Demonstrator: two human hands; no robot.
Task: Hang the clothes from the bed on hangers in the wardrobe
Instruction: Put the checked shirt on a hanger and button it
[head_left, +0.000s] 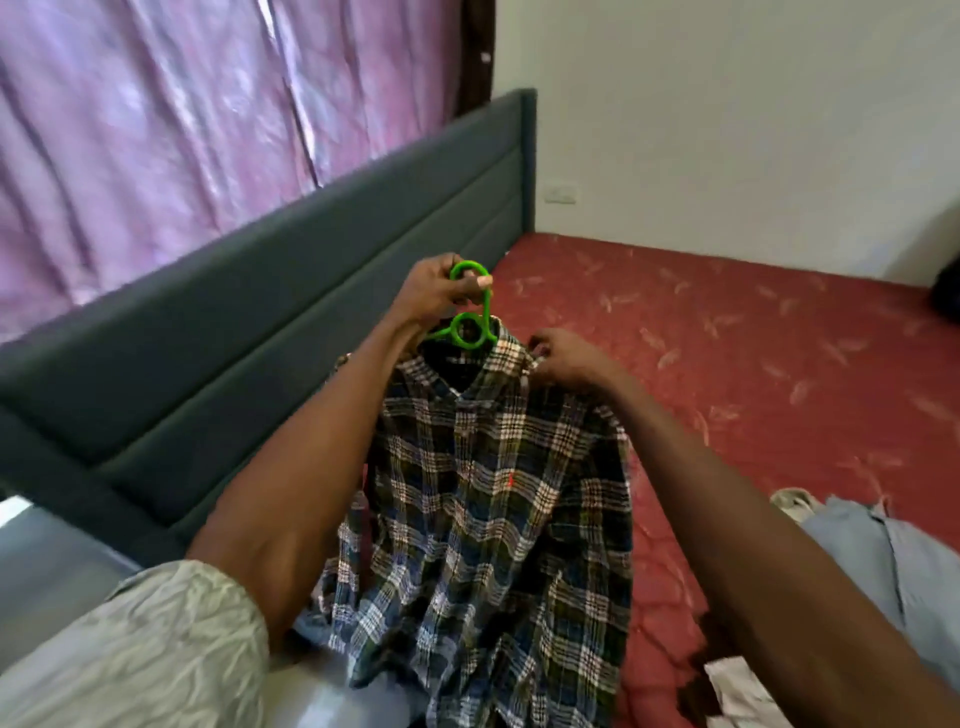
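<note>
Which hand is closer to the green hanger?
Left. The left hand holds the hanger by its hook; the right hand pinches the shirt shoulder beside it.

No text, label, brand or number can be read; the plaid shirt (483, 488) bears only a tiny red mark

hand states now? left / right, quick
Left hand: closed, gripping the hook of the green hanger.
Right hand: closed, pinching the plaid shirt at its shoulder, by the collar.
</note>
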